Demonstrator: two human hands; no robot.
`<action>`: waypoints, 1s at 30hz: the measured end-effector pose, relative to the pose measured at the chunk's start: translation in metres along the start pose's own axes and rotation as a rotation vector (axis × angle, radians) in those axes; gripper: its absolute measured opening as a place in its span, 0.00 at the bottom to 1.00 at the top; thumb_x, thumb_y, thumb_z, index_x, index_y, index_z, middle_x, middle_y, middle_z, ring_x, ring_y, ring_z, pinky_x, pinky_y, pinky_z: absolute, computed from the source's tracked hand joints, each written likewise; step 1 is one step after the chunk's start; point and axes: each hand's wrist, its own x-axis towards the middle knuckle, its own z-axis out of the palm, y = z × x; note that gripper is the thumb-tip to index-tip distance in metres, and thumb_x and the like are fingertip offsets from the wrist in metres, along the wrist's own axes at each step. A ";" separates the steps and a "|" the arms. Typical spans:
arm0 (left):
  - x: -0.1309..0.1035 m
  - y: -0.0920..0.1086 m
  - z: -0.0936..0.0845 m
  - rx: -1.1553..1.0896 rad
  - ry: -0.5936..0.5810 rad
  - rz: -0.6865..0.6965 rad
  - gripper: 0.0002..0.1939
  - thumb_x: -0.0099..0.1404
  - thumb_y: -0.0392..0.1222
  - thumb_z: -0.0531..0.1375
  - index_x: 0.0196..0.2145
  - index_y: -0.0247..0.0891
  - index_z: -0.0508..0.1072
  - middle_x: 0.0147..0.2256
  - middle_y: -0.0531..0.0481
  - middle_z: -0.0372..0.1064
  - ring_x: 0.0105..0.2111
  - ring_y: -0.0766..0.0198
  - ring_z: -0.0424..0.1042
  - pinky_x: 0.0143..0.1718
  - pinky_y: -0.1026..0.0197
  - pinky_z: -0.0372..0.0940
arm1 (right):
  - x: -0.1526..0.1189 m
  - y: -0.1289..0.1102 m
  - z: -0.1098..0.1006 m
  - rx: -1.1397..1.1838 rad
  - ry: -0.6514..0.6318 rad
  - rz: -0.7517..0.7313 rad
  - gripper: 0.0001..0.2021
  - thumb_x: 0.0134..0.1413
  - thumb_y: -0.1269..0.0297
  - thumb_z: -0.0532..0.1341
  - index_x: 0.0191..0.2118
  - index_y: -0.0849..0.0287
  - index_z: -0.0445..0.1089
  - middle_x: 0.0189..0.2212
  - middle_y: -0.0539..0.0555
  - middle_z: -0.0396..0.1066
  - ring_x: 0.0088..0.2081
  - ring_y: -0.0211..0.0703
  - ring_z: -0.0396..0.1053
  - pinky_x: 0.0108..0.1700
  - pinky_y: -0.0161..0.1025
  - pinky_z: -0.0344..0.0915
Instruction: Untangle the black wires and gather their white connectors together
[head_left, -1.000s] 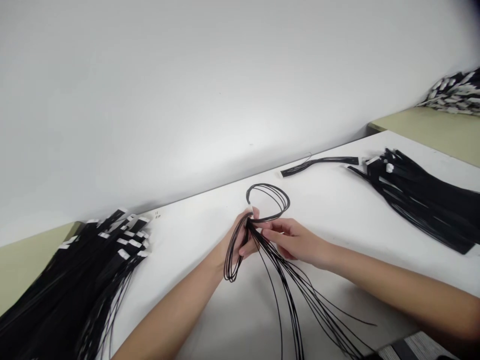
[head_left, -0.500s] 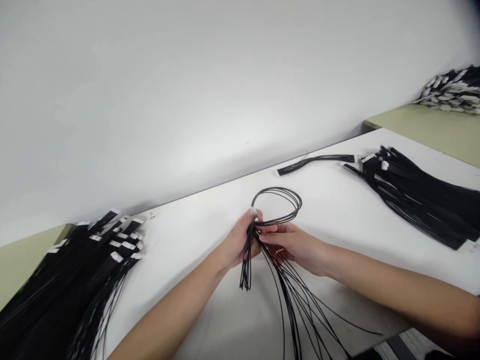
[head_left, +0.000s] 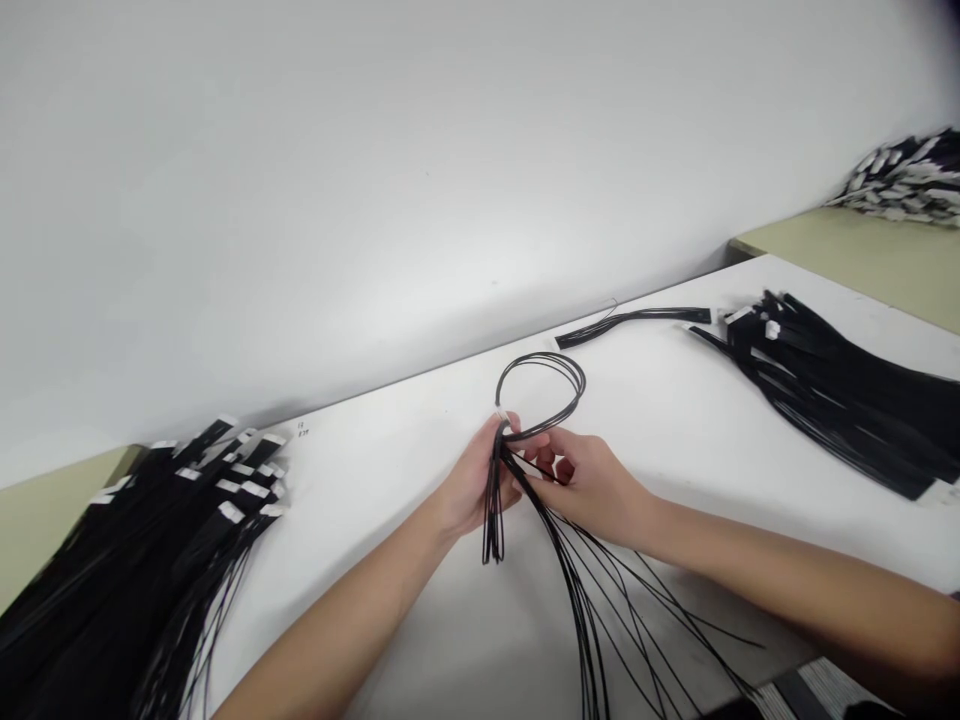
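Observation:
My left hand [head_left: 480, 480] is closed around a bundle of thin black wires [head_left: 493, 510] near a small white connector [head_left: 503, 412]. Some of the wires curve up from there in a round loop [head_left: 576, 385], while short ends hang straight below the fingers. My right hand [head_left: 592, 485] is closed on the same wires just right of the left hand, thumb and fingers pinching the strands under the loop. Long loose wire ends fan out down to the right. Part of the bundle is hidden behind the fingers.
Black wires with white connectors [head_left: 255, 490] lie heaped at the left. A narrow wire bundle [head_left: 637, 317] lies near the wall, beside a larger pile of black wires [head_left: 840, 390] at the right. More sit on a greenish surface [head_left: 885, 255] at the far right. The worktable [head_left: 390, 440] is white.
The wire loop has shifted up and left. My right hand has turned and its fingers have moved closer to the left hand. The long strands hang in a changed curve.

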 end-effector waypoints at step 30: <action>0.002 0.000 -0.003 -0.106 0.107 0.025 0.13 0.66 0.52 0.54 0.37 0.40 0.62 0.35 0.51 0.76 0.06 0.77 0.54 0.07 0.70 0.43 | 0.003 -0.023 -0.067 0.828 -0.208 0.168 0.08 0.53 0.60 0.63 0.30 0.57 0.65 0.15 0.43 0.54 0.16 0.30 0.51 0.19 0.32 0.51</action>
